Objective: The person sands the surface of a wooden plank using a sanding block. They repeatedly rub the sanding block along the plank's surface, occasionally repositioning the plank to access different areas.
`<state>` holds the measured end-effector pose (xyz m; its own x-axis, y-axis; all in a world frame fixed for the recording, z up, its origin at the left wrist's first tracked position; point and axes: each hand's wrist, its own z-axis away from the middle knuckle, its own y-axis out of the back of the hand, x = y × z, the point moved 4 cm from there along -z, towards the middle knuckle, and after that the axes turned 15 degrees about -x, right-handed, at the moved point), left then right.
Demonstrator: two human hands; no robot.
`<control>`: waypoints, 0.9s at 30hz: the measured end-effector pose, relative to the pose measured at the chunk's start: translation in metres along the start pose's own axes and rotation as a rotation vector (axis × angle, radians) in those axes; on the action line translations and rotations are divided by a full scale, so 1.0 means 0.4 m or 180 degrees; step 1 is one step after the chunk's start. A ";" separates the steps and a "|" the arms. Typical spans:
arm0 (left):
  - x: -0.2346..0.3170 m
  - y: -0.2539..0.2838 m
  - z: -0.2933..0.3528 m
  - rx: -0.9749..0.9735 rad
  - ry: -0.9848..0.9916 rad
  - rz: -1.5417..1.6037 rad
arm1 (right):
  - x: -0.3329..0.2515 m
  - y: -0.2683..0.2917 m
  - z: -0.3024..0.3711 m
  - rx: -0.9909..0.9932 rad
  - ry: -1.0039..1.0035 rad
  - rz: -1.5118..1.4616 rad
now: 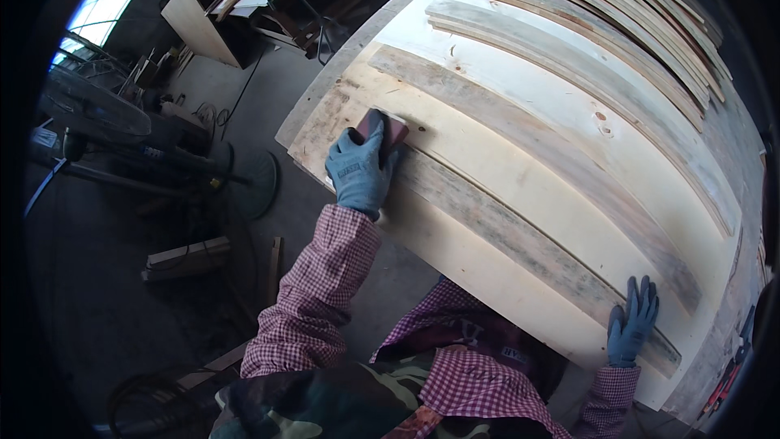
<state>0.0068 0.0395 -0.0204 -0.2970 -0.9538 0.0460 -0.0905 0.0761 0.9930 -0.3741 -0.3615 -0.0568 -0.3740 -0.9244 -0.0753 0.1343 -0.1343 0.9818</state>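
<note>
My left hand (360, 175), in a blue-grey glove, is closed round a small reddish-brown sanding block (396, 129). The block rests at the left end of a long grey-stained wooden plank (487, 215). Toward the other end of this plank, my right hand (633, 323), gloved the same way, lies flat with its fingers spread and grips nothing. Both hands are over a broad pale wooden board (496, 183), on which the plank lies. A second grey-brown plank (528, 130) runs roughly parallel, farther from me.
More planks (585, 65) lie beyond, with a stack of narrow strips (642, 32) at the back right. Red-handled tools (719, 390) sit by the right edge. On the left stand a fan (97, 102) and a round metal base (253, 181); wood scraps (187, 258) are on the floor.
</note>
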 end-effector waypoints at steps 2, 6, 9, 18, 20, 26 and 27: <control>0.186 0.006 0.120 -0.0267 -0.0688 0.0372 | 0.005 0.001 0.003 0.0023 -0.0052 -0.0035; 0.384 -0.017 0.314 -0.0342 -0.1990 0.0815 | 0.003 0.005 0.003 -0.0027 -0.0036 -0.0099; 0.262 0.017 0.168 -0.0204 -0.1787 0.0524 | 0.009 0.012 0.016 0.0058 -0.0023 -0.0015; -0.070 -0.005 -0.132 -0.0496 -0.0354 -0.0153 | -0.013 0.010 -0.009 0.0183 0.0057 -0.0061; 0.132 -0.014 -0.033 -0.0175 -0.1360 0.0165 | -0.006 0.010 -0.002 0.0140 -0.0008 0.0005; 0.559 -0.037 0.260 -0.0833 -0.3994 0.0850 | 0.003 0.007 -0.004 0.0121 0.0068 -0.0089; 0.539 -0.028 0.236 -0.0889 -0.4002 0.1038 | 0.004 0.009 0.001 0.0112 0.0074 -0.0113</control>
<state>-0.1461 -0.1394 -0.0318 -0.9525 0.0244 0.3036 0.3044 0.0426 0.9516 -0.3744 -0.3632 -0.0533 -0.3565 -0.9274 -0.1136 0.0890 -0.1548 0.9839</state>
